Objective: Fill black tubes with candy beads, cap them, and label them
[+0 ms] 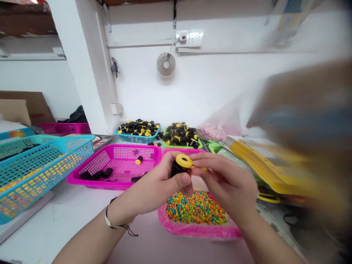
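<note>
My left hand [167, 176] is closed around a small black container [177, 169] with a yellow ring-shaped top [183, 160] that has a dark hole in its middle. My right hand [228, 176] is beside it, fingertips pinched together at the container's right side. A small yellow piece [203, 168] shows between those fingers, mostly hidden, so its kind is unclear. Below both hands is a pink basket [203, 230] lined with clear plastic, holding many small colourful candy balls [195, 209].
A magenta basket [115, 185] at left holds several black containers. Behind stand a blue basket [134, 138] and a green basket [168, 142] heaped with black-and-yellow containers. Larger blue baskets [74, 146] are far left. Yellow flat packaging [255, 161] lies right, beside a blurred cardboard box [308, 99].
</note>
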`<state>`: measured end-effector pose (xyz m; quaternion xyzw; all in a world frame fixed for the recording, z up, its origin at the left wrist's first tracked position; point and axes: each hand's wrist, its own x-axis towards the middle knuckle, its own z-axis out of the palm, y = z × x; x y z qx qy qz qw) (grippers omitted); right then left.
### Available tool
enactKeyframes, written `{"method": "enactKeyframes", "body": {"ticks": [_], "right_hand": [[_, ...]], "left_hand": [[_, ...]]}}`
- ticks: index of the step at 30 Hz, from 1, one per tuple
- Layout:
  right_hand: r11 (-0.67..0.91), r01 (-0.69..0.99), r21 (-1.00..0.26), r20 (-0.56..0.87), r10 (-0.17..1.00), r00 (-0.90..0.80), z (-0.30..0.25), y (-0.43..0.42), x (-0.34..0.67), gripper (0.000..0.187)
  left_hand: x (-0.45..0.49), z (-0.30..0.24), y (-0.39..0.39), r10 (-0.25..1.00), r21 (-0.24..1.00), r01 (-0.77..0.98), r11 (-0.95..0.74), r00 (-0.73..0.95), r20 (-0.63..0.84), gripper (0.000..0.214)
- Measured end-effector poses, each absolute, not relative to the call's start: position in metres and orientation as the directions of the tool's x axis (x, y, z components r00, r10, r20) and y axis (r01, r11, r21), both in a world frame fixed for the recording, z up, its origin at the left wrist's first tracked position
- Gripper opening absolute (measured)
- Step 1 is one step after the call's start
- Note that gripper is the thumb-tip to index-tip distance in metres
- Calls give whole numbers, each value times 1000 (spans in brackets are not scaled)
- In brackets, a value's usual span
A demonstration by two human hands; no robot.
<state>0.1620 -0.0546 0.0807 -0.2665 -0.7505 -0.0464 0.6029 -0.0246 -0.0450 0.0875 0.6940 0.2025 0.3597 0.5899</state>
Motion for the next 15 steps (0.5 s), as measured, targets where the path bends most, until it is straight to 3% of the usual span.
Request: {"method": "enactKeyframes", "body": {"ticks": [2, 5, 10, 13, 15], "right_hand": [[871, 479, -109, 935, 254, -249, 80, -62, 163, 28], [869, 494, -19, 938, 187, -293, 80, -65, 166, 38], [872, 489, 29, 928, 158, -336, 79, -60, 166, 40], [874, 483, 59, 917, 144, -372, 79, -57, 165, 41], [887, 458, 49, 908, 152, -391, 80, -55, 164, 41]], "left_hand": [[-24, 90, -49, 706, 967, -152, -203, 662, 252, 42], [-24, 92, -52, 695, 964, -182, -196, 668, 267, 45], [-23, 88, -50, 724, 967, -144, -210, 642, 252, 50], [-20, 82, -48, 803, 964, -172, -202, 534, 263, 47], [-17, 81, -47, 842, 946, -147, -289, 431, 324, 41]]}}
